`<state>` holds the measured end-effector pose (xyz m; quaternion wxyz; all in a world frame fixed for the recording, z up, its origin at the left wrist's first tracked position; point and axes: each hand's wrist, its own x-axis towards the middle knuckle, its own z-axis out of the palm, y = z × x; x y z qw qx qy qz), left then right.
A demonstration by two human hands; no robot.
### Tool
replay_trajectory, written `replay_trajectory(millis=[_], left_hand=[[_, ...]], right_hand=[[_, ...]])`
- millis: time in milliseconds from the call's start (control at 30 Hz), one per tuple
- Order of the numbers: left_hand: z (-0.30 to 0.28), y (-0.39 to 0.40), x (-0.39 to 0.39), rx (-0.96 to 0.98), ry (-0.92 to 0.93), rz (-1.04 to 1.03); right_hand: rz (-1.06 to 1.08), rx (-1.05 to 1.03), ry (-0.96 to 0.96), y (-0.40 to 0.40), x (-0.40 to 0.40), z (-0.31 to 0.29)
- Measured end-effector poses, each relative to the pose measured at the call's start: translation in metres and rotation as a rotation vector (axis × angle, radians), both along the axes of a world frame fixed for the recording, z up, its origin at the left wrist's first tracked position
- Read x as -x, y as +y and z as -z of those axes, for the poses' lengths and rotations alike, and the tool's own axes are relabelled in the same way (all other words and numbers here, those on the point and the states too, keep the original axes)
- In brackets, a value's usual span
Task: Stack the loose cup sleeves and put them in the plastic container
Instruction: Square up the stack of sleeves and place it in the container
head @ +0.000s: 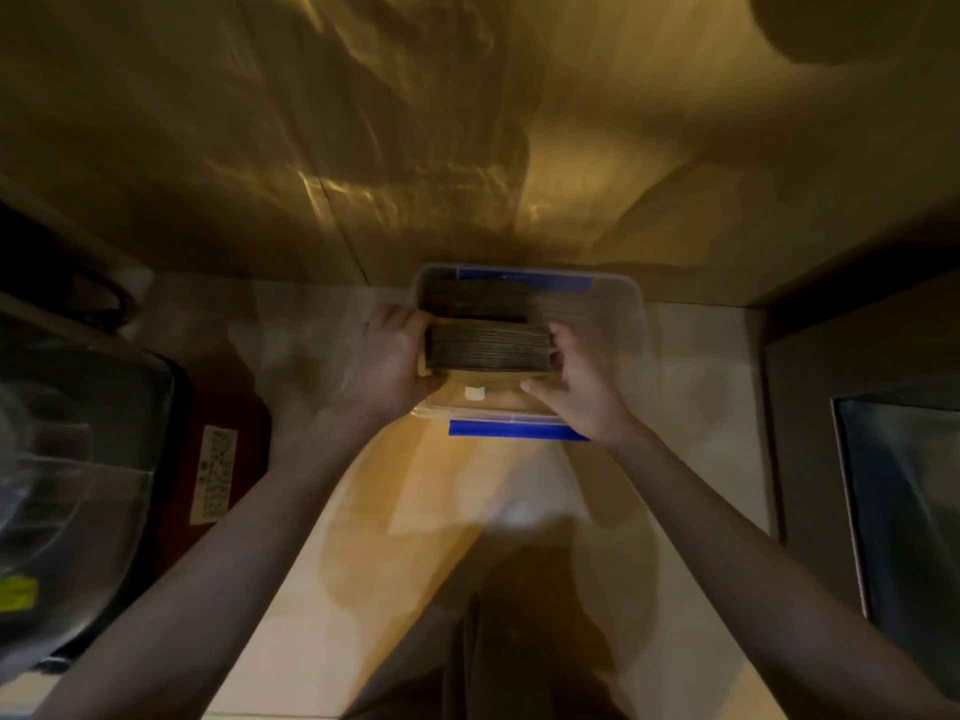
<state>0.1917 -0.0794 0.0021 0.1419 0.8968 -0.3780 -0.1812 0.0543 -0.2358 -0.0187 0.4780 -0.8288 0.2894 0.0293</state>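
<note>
Dim amber light, much motion blur. At far left, a clear domed lid (78, 459) over a dark red appliance (228, 433) with a white label; not involved.

Left hand (387, 366) clamps the left end of a stack of brown cardboard cup sleeves (488, 346), fingers curled over its top edge. Stack lies on its side, held over the near half of the clear plastic container (636, 324), which sits on the pale counter (701, 407) against the wall, blue clips at the far and near rims. Another dark stack (475, 299) already fills the far-left part. Right hand (574, 392) presses the right end, thumb low on the near face.

Risk, as I judge it: squeezed only from the ends, the stack could bow and spill sleeves if either palm eases; its edge could also catch the rim or the seated stack.

Both forearms reach straight forward, wrists turned inward, palms facing.
</note>
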Motion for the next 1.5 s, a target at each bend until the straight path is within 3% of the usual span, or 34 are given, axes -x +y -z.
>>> replay_trajectory(millis=[167, 433, 667, 867, 1100, 1267, 1500], left_hand=[[0.013, -0.009, -0.004, -0.120, -0.174, 0.037], [0.032, -0.019, 0.003, -0.282, -0.233, -0.051], [0.031, -0.013, 0.008, -0.153, -0.144, -0.107], [0.036, -0.004, 0.003, -0.097, -0.057, -0.138], [0.045, -0.011, 0.009, 0.156, 0.122, -0.268], [0.048, -0.011, 0.011, 0.168, 0.143, -0.280], [0.047, -0.014, 0.014, 0.249, 0.148, -0.311]], right_hand=[[-0.044, 0.111, 0.099, -0.001, -0.016, 0.013], [-0.041, 0.155, 0.170, 0.010, -0.034, 0.023], [-0.043, 0.088, 0.182, 0.012, -0.035, 0.022], [0.109, -0.122, 0.195, 0.015, -0.039, 0.019], [0.384, -0.506, 0.189, 0.013, -0.042, 0.010], [0.452, -0.627, 0.133, 0.016, -0.049, 0.008], [0.734, -0.847, 0.052, 0.018, -0.055, 0.017]])
